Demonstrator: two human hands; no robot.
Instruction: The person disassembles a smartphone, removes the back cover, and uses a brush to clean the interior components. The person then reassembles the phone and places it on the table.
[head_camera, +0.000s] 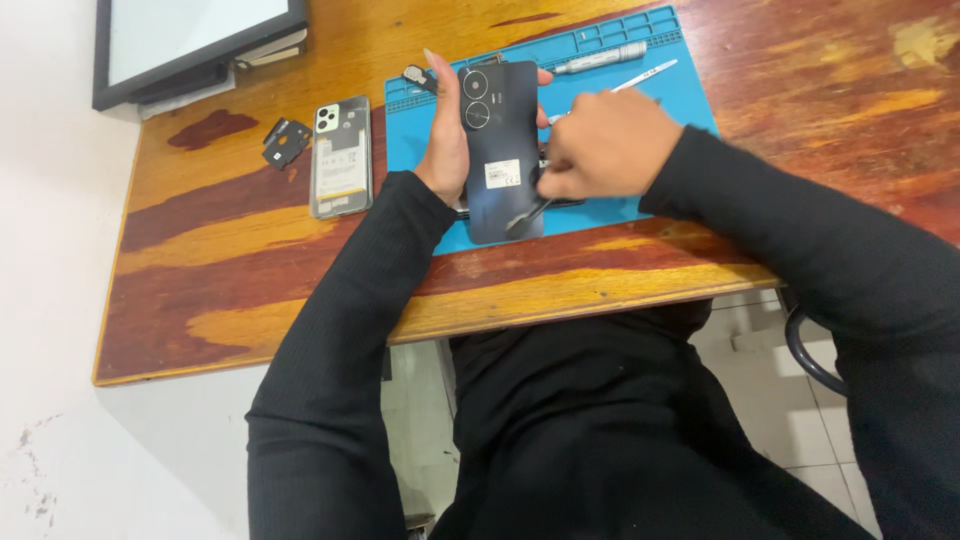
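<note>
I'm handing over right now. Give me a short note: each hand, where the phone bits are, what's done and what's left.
Left hand: grips the dark phone by its left edge, back facing up, over the blue mat.
Right hand: holds a thin tool against the phone's right edge, low down.
Elsewhere: an opened phone lies on the wooden table left of the mat, small dark parts beside it; a screwdriver and tweezers lie on the mat.
Done: tool at the seam.
Left: the back cover is still on.

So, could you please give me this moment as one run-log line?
left hand: holds dark phone | right hand: thin tool at phone edge | under: blue mat
</note>
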